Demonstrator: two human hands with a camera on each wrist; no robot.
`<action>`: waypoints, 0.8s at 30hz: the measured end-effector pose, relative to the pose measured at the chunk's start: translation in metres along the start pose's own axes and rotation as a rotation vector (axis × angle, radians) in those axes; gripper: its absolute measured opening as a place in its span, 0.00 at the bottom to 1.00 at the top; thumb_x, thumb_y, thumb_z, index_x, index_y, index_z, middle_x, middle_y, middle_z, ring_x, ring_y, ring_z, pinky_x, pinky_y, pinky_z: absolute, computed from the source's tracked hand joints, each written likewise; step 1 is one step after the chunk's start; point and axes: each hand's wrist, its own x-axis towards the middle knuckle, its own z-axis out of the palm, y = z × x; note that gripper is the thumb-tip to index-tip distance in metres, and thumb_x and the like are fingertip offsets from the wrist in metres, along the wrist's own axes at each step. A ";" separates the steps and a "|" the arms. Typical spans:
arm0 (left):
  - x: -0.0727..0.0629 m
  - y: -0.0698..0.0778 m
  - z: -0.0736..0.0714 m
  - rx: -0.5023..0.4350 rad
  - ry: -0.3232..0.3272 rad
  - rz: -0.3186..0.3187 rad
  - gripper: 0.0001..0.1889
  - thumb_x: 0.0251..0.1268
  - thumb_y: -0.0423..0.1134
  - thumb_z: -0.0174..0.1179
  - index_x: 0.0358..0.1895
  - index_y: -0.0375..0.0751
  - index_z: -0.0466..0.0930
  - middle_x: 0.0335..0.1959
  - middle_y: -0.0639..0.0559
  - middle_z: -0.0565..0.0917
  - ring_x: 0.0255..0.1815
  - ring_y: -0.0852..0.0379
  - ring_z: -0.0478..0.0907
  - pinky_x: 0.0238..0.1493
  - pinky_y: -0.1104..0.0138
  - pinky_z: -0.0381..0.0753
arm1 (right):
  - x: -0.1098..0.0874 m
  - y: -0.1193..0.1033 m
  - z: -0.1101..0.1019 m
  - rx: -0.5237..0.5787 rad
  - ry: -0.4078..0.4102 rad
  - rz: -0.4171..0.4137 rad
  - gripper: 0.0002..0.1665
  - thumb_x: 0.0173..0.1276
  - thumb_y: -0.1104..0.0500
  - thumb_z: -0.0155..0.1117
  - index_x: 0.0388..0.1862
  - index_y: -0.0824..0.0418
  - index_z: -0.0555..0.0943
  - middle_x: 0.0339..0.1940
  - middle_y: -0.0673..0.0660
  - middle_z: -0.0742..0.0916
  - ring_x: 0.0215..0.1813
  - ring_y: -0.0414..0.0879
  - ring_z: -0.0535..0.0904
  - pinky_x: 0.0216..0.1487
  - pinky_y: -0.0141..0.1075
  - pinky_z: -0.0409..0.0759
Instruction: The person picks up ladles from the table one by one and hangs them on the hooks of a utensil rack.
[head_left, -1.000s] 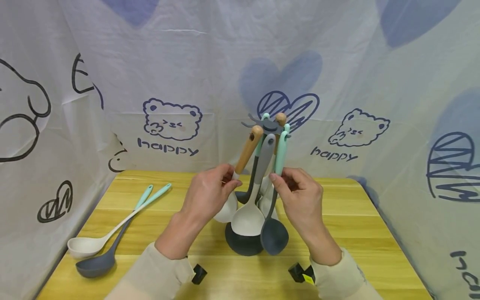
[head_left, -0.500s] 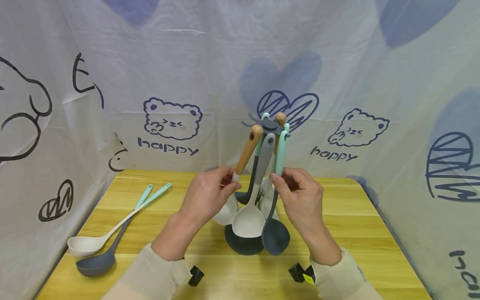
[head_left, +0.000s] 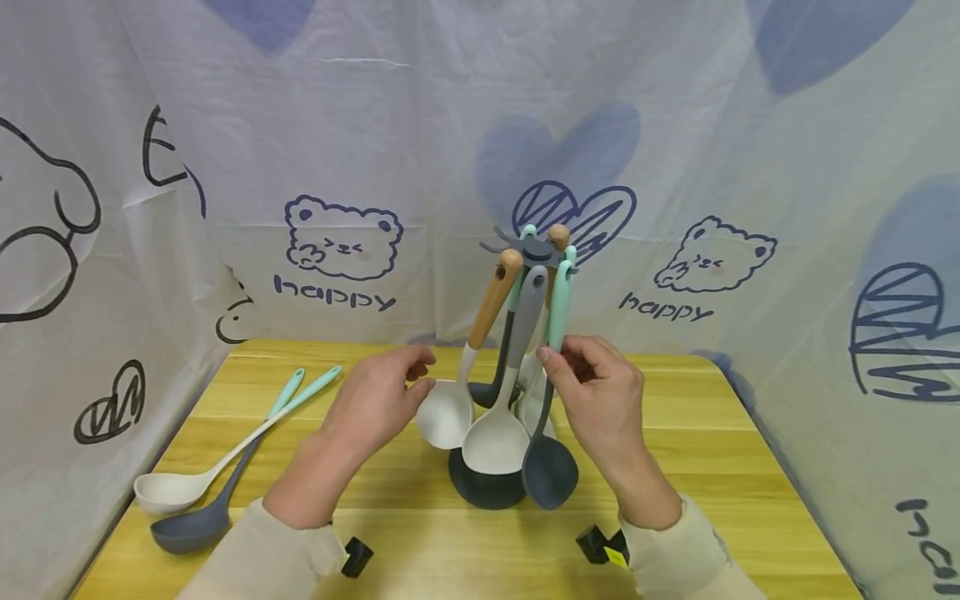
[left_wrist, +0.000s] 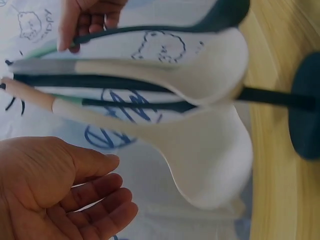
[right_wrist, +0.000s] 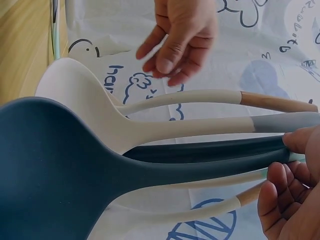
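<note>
Several ladles and spoons hang from a dark utensil stand, its round base (head_left: 489,483) on the table. My right hand (head_left: 600,392) pinches the dark ladle (head_left: 551,475) where its mint handle meets the dark shaft, thumb in front. Left of the stand, my left hand (head_left: 386,392) holds nothing, its fingers loosely bent near the wooden-handled white ladle (head_left: 444,417). In the left wrist view that left hand (left_wrist: 75,190) sits apart from the white ladle's shaft. A white ladle with a grey handle (head_left: 528,317) hangs at the front, between the other two.
On the table's left lie a white ladle (head_left: 172,492) and a dark ladle (head_left: 191,531), both mint-handled and crossing each other. The wooden table (head_left: 675,500) is bounded by a printed cloth (head_left: 450,125) behind and at both sides.
My left hand has let go of the wooden-handled white ladle and moved left and slightly down, away from it. The right hand keeps its grip on the dark ladle.
</note>
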 end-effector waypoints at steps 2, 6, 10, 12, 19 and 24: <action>0.000 -0.014 -0.002 0.024 -0.013 -0.034 0.11 0.73 0.37 0.67 0.54 0.42 0.86 0.45 0.48 0.90 0.44 0.48 0.87 0.46 0.53 0.86 | 0.000 0.000 0.000 -0.003 0.000 0.001 0.06 0.70 0.60 0.76 0.40 0.61 0.90 0.33 0.54 0.88 0.30 0.42 0.79 0.30 0.26 0.76; 0.002 -0.057 -0.006 0.098 -0.063 -0.129 0.10 0.74 0.38 0.65 0.53 0.39 0.85 0.41 0.47 0.89 0.37 0.50 0.84 0.40 0.53 0.84 | 0.001 0.000 0.000 -0.005 0.001 0.002 0.05 0.70 0.60 0.76 0.40 0.61 0.90 0.33 0.54 0.88 0.30 0.42 0.78 0.30 0.26 0.76; -0.004 -0.111 -0.013 0.172 -0.129 -0.227 0.10 0.74 0.37 0.63 0.51 0.36 0.84 0.40 0.44 0.89 0.33 0.50 0.82 0.34 0.54 0.81 | 0.000 0.000 0.001 0.001 -0.003 -0.005 0.05 0.69 0.61 0.77 0.40 0.61 0.90 0.32 0.53 0.87 0.30 0.42 0.78 0.29 0.27 0.76; -0.011 -0.135 -0.018 0.197 -0.161 -0.267 0.10 0.73 0.37 0.63 0.50 0.35 0.84 0.39 0.43 0.88 0.32 0.49 0.81 0.32 0.54 0.80 | 0.000 0.000 0.001 0.000 -0.006 -0.010 0.04 0.69 0.61 0.77 0.39 0.61 0.90 0.31 0.53 0.87 0.29 0.42 0.78 0.29 0.27 0.76; -0.024 -0.184 -0.027 0.245 -0.285 -0.312 0.17 0.67 0.37 0.66 0.53 0.28 0.82 0.49 0.31 0.86 0.44 0.35 0.83 0.42 0.45 0.82 | 0.000 0.002 0.001 -0.003 0.001 -0.011 0.05 0.69 0.61 0.76 0.40 0.61 0.90 0.31 0.53 0.87 0.29 0.42 0.78 0.28 0.28 0.77; -0.029 -0.203 -0.025 0.258 -0.289 -0.341 0.20 0.65 0.34 0.63 0.56 0.24 0.78 0.47 0.27 0.83 0.43 0.33 0.82 0.42 0.43 0.82 | 0.000 0.004 0.000 -0.005 -0.001 -0.011 0.05 0.69 0.61 0.76 0.40 0.61 0.90 0.32 0.53 0.87 0.29 0.43 0.78 0.28 0.28 0.77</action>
